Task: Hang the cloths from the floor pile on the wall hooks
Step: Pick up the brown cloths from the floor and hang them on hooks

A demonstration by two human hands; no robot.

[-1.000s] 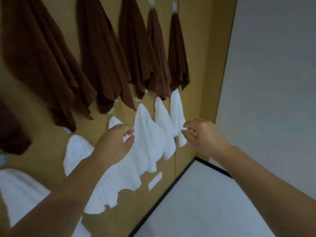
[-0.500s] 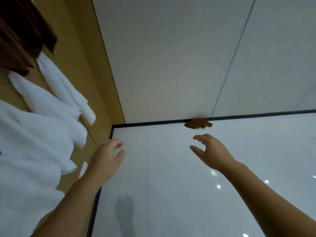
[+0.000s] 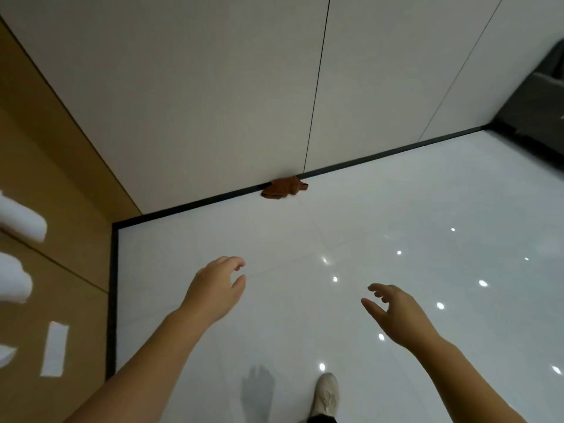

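A small brown cloth pile [image 3: 284, 187] lies on the white floor against the black skirting of the grey wall ahead. My left hand [image 3: 217, 286] hovers over the floor, fingers loosely curled, holding nothing. My right hand [image 3: 393, 309] is out to the right, fingers spread and relaxed, also empty. Both hands are well short of the cloth. On the tan wall at the left edge, the tips of hanging white cloths [image 3: 21, 221] show; the hooks are out of view.
The glossy white tiled floor [image 3: 427, 224] reflects ceiling lights. My light shoe [image 3: 326, 395] stands at the bottom. A dark sofa-like piece [image 3: 540, 96] sits at the far right. A white label [image 3: 55, 349] is stuck low on the tan wall.
My view has swung from the wall of hung cloths to the right and down to the floor. Both hands have left the white cloth and lowered, empty. The brown pile came into view.
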